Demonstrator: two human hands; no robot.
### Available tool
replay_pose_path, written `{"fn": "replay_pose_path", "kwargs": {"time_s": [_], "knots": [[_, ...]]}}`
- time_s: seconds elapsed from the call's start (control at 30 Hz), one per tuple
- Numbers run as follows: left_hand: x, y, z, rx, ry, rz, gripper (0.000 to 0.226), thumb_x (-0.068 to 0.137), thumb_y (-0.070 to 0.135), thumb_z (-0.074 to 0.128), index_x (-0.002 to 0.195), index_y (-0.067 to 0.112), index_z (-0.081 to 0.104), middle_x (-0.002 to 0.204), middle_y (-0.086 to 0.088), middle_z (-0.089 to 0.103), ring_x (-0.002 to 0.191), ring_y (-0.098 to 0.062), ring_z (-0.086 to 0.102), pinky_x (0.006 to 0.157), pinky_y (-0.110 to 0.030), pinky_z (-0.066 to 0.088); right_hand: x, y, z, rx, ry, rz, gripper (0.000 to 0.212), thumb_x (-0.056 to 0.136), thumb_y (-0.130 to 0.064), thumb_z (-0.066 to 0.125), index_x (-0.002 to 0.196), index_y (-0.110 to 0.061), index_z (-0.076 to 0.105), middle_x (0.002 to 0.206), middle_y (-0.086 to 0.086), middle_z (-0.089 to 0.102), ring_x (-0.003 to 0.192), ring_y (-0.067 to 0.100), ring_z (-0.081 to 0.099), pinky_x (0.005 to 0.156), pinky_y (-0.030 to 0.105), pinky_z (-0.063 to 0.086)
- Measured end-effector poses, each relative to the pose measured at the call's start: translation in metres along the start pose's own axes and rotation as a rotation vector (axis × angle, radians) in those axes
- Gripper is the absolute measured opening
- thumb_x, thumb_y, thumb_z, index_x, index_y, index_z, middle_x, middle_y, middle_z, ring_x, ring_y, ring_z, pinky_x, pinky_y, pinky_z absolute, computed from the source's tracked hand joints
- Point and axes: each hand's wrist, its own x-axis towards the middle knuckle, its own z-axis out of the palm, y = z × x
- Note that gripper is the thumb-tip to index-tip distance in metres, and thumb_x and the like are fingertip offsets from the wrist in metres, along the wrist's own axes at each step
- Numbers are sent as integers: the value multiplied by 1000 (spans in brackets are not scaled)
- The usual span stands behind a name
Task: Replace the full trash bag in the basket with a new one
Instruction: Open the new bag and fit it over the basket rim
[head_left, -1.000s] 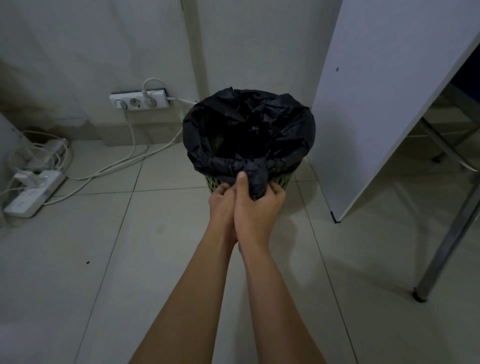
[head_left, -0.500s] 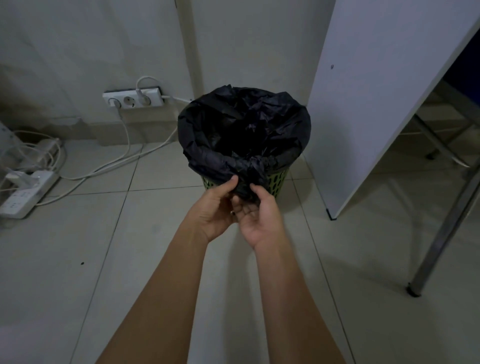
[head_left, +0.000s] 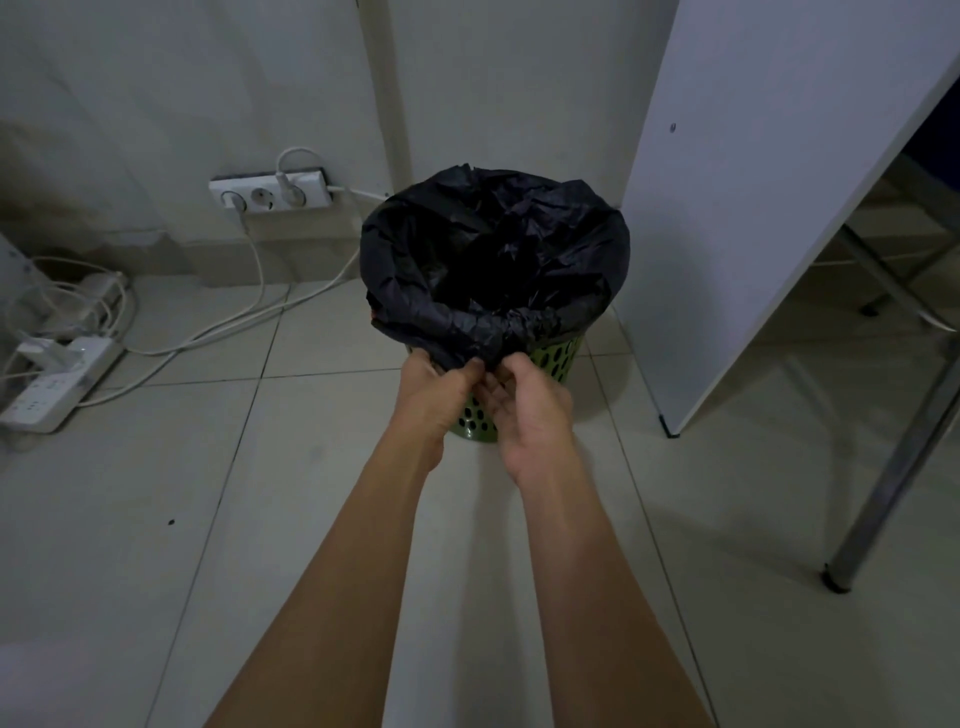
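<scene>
While bag (head_left: 571, 291) lines basket (head_left: 560, 357), left hand (head_left: 434, 397) pinches bag fold at basket near rim; right hand (head_left: 530, 415) alongside, fingers relaxed, holding nothing.

Trash bag (head_left: 493, 249): thin black plastic film, crinkled, with a dull sheen. Basket (head_left: 558, 358): green moulded plastic, smooth, perforated. Floor tiles (head_left: 130, 571): pale, smooth, faintly glossy. Table leg (head_left: 883, 499): bare metal, satin-bright. Board (head_left: 753, 208): white, smooth, matt. Socket strip (head_left: 270, 195) — white smooth plastic.
</scene>
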Motion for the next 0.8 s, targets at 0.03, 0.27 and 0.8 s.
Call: {"fn": "replay_pose_path", "kwargs": {"time_s": [0.03, 0.27, 0.8], "knots": [[-1, 1, 0, 6, 4, 14, 30, 90, 6, 69, 118, 9, 58, 99, 4, 69, 88, -6, 63, 67, -18, 46, 0, 1, 0, 1, -17, -11, 13, 92, 4, 58, 105, 3, 62, 87, 17, 67, 75, 24, 66, 67, 31, 61], [-7, 5, -2, 51, -49, 42, 38, 88, 3, 70, 118, 18, 54, 98, 15, 66, 87, 7, 60, 67, -9, 48, 1, 3, -5, -105, -35, -57, 57, 77, -31, 84, 124, -6, 63, 116, 8, 74, 107, 22, 71, 92, 38, 57], [-11, 15, 7, -542, -6, -451, 13, 90, -11, 56, 86, 0, 62, 74, -14, 64, 66, -18, 60, 49, -19, 57, 7, 2, -1, 66, -27, -35, 21, 92, 9, 61, 101, -9, 63, 108, 16, 68, 95, 28, 62, 86, 37, 53]]}}
